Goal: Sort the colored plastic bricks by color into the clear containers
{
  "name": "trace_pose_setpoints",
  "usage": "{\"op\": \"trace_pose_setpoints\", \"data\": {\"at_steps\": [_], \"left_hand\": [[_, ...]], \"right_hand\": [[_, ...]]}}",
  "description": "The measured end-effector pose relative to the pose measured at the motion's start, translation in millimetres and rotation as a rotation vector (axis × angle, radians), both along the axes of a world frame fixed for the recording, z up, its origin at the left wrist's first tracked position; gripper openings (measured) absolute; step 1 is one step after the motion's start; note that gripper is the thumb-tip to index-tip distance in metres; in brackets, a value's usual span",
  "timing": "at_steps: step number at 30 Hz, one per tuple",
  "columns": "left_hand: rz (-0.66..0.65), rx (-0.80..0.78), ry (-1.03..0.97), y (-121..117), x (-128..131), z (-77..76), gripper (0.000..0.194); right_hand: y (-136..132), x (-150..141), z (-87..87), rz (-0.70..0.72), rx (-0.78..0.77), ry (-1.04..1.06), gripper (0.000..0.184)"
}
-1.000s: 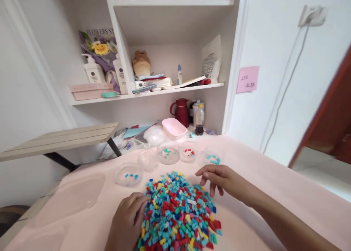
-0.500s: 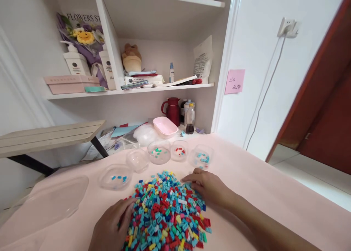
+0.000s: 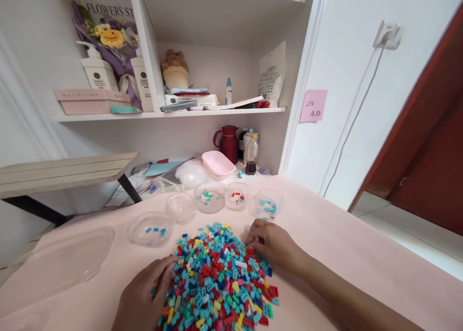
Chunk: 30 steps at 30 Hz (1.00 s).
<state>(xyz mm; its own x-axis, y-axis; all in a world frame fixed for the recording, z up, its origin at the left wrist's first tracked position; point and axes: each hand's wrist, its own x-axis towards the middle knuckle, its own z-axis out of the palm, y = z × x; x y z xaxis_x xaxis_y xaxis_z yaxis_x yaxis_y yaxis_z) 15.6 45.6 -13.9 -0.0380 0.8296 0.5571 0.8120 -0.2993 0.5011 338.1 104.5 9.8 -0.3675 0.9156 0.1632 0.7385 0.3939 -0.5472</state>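
Two hands (image 3: 272,243) — one brick pile (image 3: 217,278) (multicoloured) — five small clear tubs (image 3: 181,209)

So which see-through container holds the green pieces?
The container just left of the one holding red pieces. Only it shows green pieces; the others' look red or blue.

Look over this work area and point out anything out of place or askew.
Behind the clear containers, papers and crumpled plastic lie jumbled, which looks untidy. The brick pile between the left hand and right hand looks heaped rather than spilled. I see no obvious damage.
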Motion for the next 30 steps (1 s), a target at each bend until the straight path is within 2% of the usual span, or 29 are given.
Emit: {"op": "trace_pose_setpoints", "data": {"at_steps": [5, 10, 12, 14, 17, 19, 23, 26, 30], "left_hand": [[0.014, 0.015, -0.005, 2, -2, -2.9, 0.026], [0.013, -0.007, 0.005, 1, -2, 0.7, 0.027], [0.019, -0.021, 0.006, 0, -2, 2.3, 0.027], [0.015, -0.035, 0.003, 0, -3, 3.2, 0.029], [0.013, -0.054, -0.008, 0, -2, 3.9, 0.029], [0.022, -0.058, -0.018, 1, -2, 4.8, 0.029], [0.03, -0.068, -0.026, 1, -1, 6.6, 0.03], [0.028, -0.069, -0.025, 1, -2, 5.8, 0.029], [0.002, -0.062, -0.034, -1, -2, 5.7, 0.027]], "right_hand": [[1, -1, 2.6, -0.022, -0.034, 0.151, 0.011], [2, 4, 13.8, -0.094, -0.079, 0.345, 0.012], [5, 11, 18.6, -0.16, -0.069, 0.453, 0.017], [11, 22, 21.6, -0.272, 0.009, 0.539, 0.023], [21, 39, 22.0, -0.435, 0.13, 0.592, 0.03], [27, 49, 21.2, -0.482, 0.159, 0.614, 0.035], [27, 59, 25.0, -0.477, 0.14, 0.733, 0.038], [20, 54, 30.8, -0.396, 0.092, 0.777, 0.036], [7, 35, 30.3, -0.223, -0.02, 0.623, 0.034]]}}
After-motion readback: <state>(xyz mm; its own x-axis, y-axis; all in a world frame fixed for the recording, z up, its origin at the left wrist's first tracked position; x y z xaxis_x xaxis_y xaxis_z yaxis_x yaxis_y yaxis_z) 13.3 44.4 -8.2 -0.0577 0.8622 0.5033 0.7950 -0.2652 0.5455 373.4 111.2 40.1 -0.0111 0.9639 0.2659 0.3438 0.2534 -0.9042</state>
